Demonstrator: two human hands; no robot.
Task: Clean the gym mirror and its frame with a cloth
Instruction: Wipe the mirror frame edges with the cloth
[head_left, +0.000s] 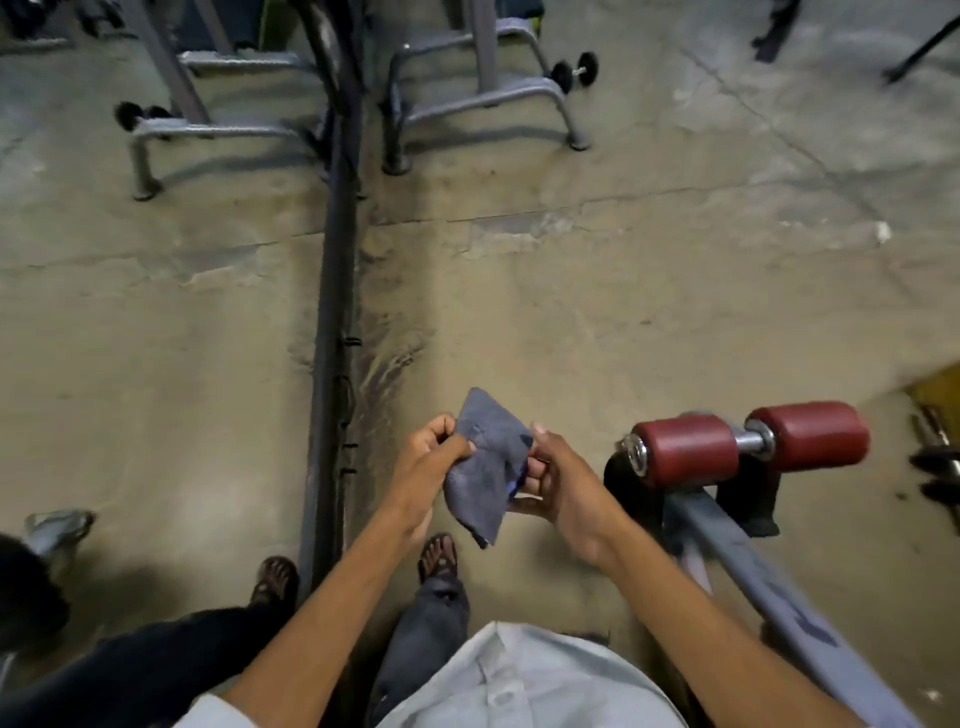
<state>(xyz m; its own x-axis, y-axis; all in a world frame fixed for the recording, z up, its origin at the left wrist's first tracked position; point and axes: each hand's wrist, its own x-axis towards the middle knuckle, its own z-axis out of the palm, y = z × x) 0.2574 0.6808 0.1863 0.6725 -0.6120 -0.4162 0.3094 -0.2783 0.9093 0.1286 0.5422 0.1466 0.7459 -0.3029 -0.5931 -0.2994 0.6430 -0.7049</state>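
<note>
Large wall mirror (156, 338) at left, reflecting concrete. Dark metal mirror frame strip (335, 291) along its right edge. Left hand (431, 467) pinches crumpled grey-blue fabric cloth (485, 467), held above concrete floor (623, 286). Right hand (556, 483) grips cloth's other edge, fingers curled. Dark red padded rollers (685, 449) far right.
</note>
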